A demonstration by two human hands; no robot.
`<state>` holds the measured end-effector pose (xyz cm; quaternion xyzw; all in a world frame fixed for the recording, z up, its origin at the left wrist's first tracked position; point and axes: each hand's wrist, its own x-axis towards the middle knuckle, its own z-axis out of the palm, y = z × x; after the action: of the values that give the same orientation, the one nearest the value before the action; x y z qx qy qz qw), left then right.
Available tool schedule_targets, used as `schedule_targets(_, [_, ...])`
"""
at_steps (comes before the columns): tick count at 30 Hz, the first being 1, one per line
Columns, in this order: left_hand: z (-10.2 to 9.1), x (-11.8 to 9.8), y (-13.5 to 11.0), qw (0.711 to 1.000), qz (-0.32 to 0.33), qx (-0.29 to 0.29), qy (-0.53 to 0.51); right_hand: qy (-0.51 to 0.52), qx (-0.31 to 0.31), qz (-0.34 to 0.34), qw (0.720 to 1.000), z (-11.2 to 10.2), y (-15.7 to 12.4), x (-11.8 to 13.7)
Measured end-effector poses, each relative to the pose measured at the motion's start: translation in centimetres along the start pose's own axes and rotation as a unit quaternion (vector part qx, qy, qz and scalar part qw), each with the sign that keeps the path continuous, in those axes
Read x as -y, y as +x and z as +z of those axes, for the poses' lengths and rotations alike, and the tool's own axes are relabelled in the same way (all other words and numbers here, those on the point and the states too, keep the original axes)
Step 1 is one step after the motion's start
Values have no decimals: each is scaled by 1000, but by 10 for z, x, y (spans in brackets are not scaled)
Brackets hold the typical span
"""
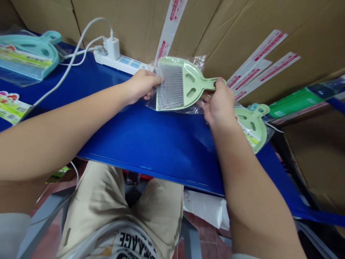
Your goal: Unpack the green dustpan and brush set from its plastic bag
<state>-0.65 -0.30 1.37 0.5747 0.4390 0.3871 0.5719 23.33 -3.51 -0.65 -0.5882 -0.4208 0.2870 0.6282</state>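
Both hands [219, 102] on green dustpan [185, 84]

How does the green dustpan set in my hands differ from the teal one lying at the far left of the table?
The green dustpan set is pale green and held above the blue table by the left hand and right hand; the teal dustpan set lies untouched on the table. The green one shows bare grey bristles, with clear plastic behind it; the teal one carries a printed label. Both share the same scoop shape with a looped handle.
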Motion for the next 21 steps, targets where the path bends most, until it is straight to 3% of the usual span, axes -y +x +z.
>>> schedule_targets(3, [-1, -1, 1, 1000, 5, -3, -9, 4, 38, 8, 999, 0, -6, 2])
schedule_targets(7, [-6, -5, 3, 998, 6, -53, -17, -17, 131, 29, 991, 2, -18, 8])
schedule_targets(10, [-12, -7, 6, 997, 2, -81, -11, -31, 167, 42, 985, 6, -26, 13])
schedule_targets(18, [-29, 5, 21, 998, 39, -39, -18, -6, 96, 57, 994, 6, -22, 15])
schedule_targets(21, [-27, -2, 15, 998, 14, -61, -12, 18, 40, 76, 996, 5, -18, 18])
